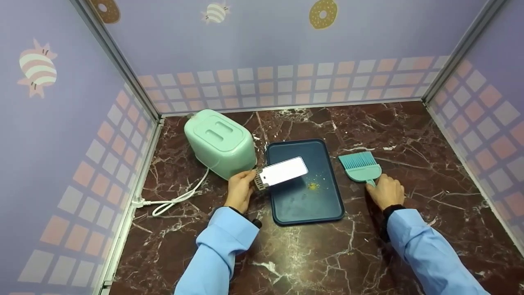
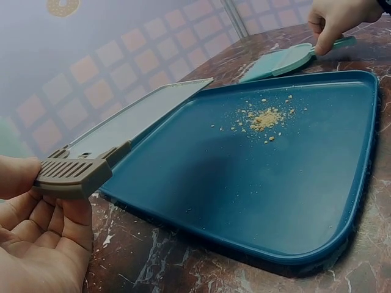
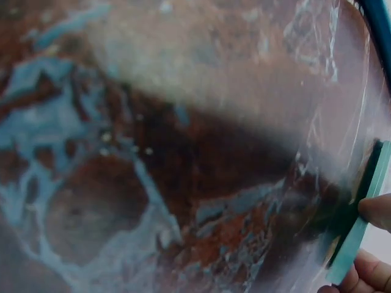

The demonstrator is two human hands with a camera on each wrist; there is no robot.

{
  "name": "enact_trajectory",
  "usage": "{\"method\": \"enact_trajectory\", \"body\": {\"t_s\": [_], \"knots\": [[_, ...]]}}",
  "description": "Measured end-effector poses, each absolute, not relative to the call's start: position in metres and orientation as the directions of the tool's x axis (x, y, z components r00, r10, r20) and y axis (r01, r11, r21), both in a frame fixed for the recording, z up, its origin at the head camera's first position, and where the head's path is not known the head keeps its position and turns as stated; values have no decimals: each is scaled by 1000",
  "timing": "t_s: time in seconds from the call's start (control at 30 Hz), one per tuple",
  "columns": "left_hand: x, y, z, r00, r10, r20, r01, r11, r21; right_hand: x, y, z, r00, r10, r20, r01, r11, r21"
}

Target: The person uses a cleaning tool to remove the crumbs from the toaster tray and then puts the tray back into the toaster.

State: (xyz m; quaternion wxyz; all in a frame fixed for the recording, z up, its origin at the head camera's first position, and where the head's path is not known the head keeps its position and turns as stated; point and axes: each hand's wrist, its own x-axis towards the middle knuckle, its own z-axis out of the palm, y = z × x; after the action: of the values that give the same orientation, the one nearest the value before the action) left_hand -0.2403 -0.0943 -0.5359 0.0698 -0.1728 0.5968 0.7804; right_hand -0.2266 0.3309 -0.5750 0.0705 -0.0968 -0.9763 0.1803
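Observation:
My left hand (image 1: 239, 191) pinches the brown slotted handle (image 2: 74, 176) of a flat white crumb tray (image 1: 285, 171) between thumb and fingers. The crumb tray is held over the left part of a dark blue rectangular tray (image 1: 295, 209), casting a shadow on it. Yellow crumbs (image 2: 267, 119) lie in a small heap on the blue tray. To the right, my right hand (image 1: 387, 191) grips the handle of a teal brush (image 1: 361, 167), its bristles pointing away and to the left, low over the tabletop. The right wrist view shows only part of the brush handle (image 3: 360, 232).
A mint-green toaster (image 1: 223, 143) with two slots stands left of the blue tray, close to my left hand. Its white cord (image 1: 180, 198) runs to the left wall. Patterned panels (image 1: 262, 45) enclose the marbled tabletop (image 1: 311, 256) at the back and sides.

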Motion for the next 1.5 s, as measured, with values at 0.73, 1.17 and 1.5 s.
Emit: {"method": "enact_trajectory", "body": {"t_s": [0.73,1.17,1.5], "knots": [[-241,-94,-538,-930,-100,-354,-314,-287,905,-239,337,-580,-970,224,92,178,916,-359],[-242,-91,-537,-930,-104,-352,-307,-306,901,-242,339,-580,-966,229,118,173,915,-364],[-244,-83,-535,-935,-135,-328,-257,-381,888,-254,302,-550,-956,253,149,118,797,-592]]}}
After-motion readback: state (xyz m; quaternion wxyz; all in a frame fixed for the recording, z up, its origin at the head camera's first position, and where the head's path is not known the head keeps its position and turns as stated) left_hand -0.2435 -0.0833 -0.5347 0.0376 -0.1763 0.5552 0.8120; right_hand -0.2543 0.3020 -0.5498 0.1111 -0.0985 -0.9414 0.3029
